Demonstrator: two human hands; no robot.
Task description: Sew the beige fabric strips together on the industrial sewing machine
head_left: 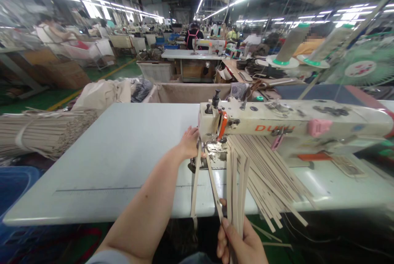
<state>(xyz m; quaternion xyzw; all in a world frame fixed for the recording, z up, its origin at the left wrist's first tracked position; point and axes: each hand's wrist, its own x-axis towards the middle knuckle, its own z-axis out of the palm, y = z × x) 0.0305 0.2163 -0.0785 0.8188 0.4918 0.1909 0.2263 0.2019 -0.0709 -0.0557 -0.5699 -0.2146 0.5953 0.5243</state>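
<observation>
Strip (214,186): stretched from the needle area down to the table (123,153) edge
Right hand (241,245): fingers pinched shut on strip
Left hand (189,143): laid by the machine (277,122), fingers hidden, grip can't be told
Bundle (43,133): left on table

Orange capital letters on the cream arm of the sewing machine (295,122) begin "DU"; the remaining letters are smeared and cannot be made out. A red emblem marks the hub of the green fan (360,68) at the right edge, too blurred to read.
</observation>
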